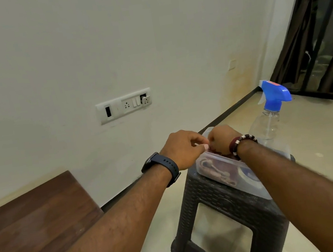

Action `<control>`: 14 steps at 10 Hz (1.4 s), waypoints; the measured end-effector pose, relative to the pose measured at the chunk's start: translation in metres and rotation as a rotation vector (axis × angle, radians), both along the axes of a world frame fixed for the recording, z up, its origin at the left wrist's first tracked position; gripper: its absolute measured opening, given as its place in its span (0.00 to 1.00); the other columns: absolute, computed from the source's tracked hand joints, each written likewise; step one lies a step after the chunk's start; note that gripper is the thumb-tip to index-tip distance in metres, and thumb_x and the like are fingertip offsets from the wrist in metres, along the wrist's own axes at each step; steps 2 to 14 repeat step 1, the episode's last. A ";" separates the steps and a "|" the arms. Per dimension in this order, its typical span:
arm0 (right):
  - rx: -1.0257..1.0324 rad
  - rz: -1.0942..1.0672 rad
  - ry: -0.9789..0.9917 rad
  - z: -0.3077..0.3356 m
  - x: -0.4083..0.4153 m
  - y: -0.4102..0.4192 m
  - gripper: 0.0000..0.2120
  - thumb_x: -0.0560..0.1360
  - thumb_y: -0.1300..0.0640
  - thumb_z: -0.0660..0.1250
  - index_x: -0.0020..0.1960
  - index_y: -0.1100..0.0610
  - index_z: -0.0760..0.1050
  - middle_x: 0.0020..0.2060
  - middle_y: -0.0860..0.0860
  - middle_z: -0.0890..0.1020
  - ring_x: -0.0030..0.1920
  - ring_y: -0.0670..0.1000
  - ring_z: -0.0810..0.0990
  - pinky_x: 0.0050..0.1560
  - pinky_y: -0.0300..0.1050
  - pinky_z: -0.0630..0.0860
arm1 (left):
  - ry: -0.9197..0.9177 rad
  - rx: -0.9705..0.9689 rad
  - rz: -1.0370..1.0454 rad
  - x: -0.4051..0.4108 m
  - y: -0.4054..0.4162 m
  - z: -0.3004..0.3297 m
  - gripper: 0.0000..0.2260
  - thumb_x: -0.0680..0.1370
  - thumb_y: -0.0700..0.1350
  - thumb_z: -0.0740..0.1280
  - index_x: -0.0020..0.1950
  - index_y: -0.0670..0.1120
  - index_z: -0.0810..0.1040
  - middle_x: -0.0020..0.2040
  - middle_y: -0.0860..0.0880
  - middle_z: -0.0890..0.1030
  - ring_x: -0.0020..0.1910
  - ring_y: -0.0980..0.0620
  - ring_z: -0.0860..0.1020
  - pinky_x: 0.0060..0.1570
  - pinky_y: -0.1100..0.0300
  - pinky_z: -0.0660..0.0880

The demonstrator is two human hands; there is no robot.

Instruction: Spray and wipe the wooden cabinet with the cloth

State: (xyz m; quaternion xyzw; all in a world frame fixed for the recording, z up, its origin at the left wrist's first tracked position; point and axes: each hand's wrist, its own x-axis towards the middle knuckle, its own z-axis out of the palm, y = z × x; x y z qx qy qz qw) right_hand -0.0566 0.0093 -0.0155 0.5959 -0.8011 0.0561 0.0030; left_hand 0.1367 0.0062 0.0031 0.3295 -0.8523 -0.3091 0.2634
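Observation:
The wooden cabinet (30, 221) shows its brown top at the lower left. A clear plastic container (221, 168) sits on a dark stool (223, 210) and holds a reddish-brown cloth (217, 164) with a pale edge. Both hands meet over the container's far end. My left hand (184, 147), with a dark watch on the wrist, has its fingers pinched together at the rim. My right hand (221, 138), with a bead bracelet on the wrist, curls down onto the cloth. A clear spray bottle (272, 114) with a blue trigger stands upright behind my right wrist.
A white wall with a switch and socket panel (124, 105) faces me. Dark curtains (319, 27) hang at the right over a glass door. Glossy beige floor tiles (324, 134) surround the stool.

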 end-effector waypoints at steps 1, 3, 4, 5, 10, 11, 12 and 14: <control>-0.237 -0.076 -0.198 0.007 0.002 -0.003 0.12 0.82 0.56 0.62 0.49 0.58 0.83 0.45 0.53 0.83 0.47 0.52 0.80 0.48 0.46 0.76 | 0.064 -0.001 0.101 0.015 -0.004 0.003 0.07 0.78 0.51 0.71 0.52 0.54 0.86 0.51 0.58 0.85 0.47 0.63 0.80 0.48 0.65 0.74; -0.237 -0.076 -0.198 0.007 0.002 -0.003 0.12 0.82 0.56 0.62 0.49 0.58 0.83 0.45 0.53 0.83 0.47 0.52 0.80 0.48 0.46 0.76 | 0.064 -0.001 0.101 0.015 -0.004 0.003 0.07 0.78 0.51 0.71 0.52 0.54 0.86 0.51 0.58 0.85 0.47 0.63 0.80 0.48 0.65 0.74; -0.237 -0.076 -0.198 0.007 0.002 -0.003 0.12 0.82 0.56 0.62 0.49 0.58 0.83 0.45 0.53 0.83 0.47 0.52 0.80 0.48 0.46 0.76 | 0.064 -0.001 0.101 0.015 -0.004 0.003 0.07 0.78 0.51 0.71 0.52 0.54 0.86 0.51 0.58 0.85 0.47 0.63 0.80 0.48 0.65 0.74; -0.237 -0.076 -0.198 0.007 0.002 -0.003 0.12 0.82 0.56 0.62 0.49 0.58 0.83 0.45 0.53 0.83 0.47 0.52 0.80 0.48 0.46 0.76 | 0.064 -0.001 0.101 0.015 -0.004 0.003 0.07 0.78 0.51 0.71 0.52 0.54 0.86 0.51 0.58 0.85 0.47 0.63 0.80 0.48 0.65 0.74; -0.237 -0.076 -0.198 0.007 0.002 -0.003 0.12 0.82 0.56 0.62 0.49 0.58 0.83 0.45 0.53 0.83 0.47 0.52 0.80 0.48 0.46 0.76 | 0.064 -0.001 0.101 0.015 -0.004 0.003 0.07 0.78 0.51 0.71 0.52 0.54 0.86 0.51 0.58 0.85 0.47 0.63 0.80 0.48 0.65 0.74; -0.237 -0.076 -0.198 0.007 0.002 -0.003 0.12 0.82 0.56 0.62 0.49 0.58 0.83 0.45 0.53 0.83 0.47 0.52 0.80 0.48 0.46 0.76 | 0.064 -0.001 0.101 0.015 -0.004 0.003 0.07 0.78 0.51 0.71 0.52 0.54 0.86 0.51 0.58 0.85 0.47 0.63 0.80 0.48 0.65 0.74; -0.237 -0.076 -0.198 0.007 0.002 -0.003 0.12 0.82 0.56 0.62 0.49 0.58 0.83 0.45 0.53 0.83 0.47 0.52 0.80 0.48 0.46 0.76 | 0.064 -0.001 0.101 0.015 -0.004 0.003 0.07 0.78 0.51 0.71 0.52 0.54 0.86 0.51 0.58 0.85 0.47 0.63 0.80 0.48 0.65 0.74; -0.237 -0.076 -0.198 0.007 0.002 -0.003 0.12 0.82 0.56 0.62 0.49 0.58 0.83 0.45 0.53 0.83 0.47 0.52 0.80 0.48 0.46 0.76 | 0.064 -0.001 0.101 0.015 -0.004 0.003 0.07 0.78 0.51 0.71 0.52 0.54 0.86 0.51 0.58 0.85 0.47 0.63 0.80 0.48 0.65 0.74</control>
